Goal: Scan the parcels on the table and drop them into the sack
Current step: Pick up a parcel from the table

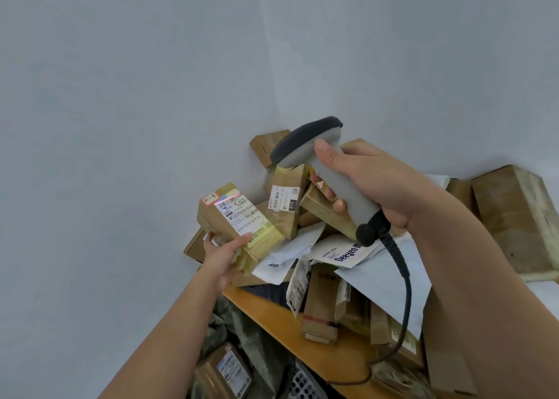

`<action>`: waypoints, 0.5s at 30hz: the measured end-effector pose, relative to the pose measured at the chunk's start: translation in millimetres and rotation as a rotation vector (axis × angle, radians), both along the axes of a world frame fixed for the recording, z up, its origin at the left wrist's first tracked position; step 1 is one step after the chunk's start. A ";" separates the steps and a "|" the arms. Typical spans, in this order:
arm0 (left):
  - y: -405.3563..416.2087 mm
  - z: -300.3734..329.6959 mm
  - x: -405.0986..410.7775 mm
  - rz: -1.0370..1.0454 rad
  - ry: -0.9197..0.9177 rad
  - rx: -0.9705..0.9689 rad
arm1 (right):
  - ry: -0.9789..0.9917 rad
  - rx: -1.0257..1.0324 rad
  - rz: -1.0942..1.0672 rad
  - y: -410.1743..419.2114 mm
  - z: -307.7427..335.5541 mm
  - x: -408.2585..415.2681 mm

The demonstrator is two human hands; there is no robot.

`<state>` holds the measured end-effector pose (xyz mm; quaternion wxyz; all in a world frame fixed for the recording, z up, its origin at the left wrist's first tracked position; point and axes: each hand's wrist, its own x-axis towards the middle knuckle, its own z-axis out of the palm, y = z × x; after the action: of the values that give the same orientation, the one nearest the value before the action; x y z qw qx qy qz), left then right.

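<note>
So we've got a small taped cardboard parcel (pixel 239 226) in our left hand (pixel 222 258), thumb on the front face and fingers wrapped round the far side, holding it up off the table with the white shipping label facing us. A red scan line sits across the top of that label, right by the little handwritten sticker. Our right hand (pixel 367 183) is clamped on the grey handheld scanner (pixel 329 168), fingers curled round the grip and thumb up near the head, nose aimed down-left at the parcel. Its dark cable (pixel 403 280) droops down over the pile of parcels (pixel 326 247) heaped on the wooden table (pixel 305 335) against the wall: boxes, white mailers, a few brown envelopes. Down at the bottom left, below the table edge, the sack (pixel 242 332) sits open with one labelled box (pixel 227 371) lying in it.
</note>
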<state>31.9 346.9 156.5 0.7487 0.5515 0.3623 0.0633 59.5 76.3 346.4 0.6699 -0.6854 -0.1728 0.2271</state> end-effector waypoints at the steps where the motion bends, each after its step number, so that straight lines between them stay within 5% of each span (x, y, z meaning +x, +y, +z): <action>1: 0.4 1.5 -2.8 0.010 0.009 -0.005 | -0.006 -0.008 0.002 -1.0 2.3 -1.8; 15: 7.6 -4.6 -16.8 0.097 0.056 0.032 | -0.053 -0.088 0.027 -15.4 25.0 -26.6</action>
<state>15.2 354.5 151.8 0.7255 0.5466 0.4083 0.0900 32.9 60.9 371.4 0.6312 -0.7175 -0.1896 0.2256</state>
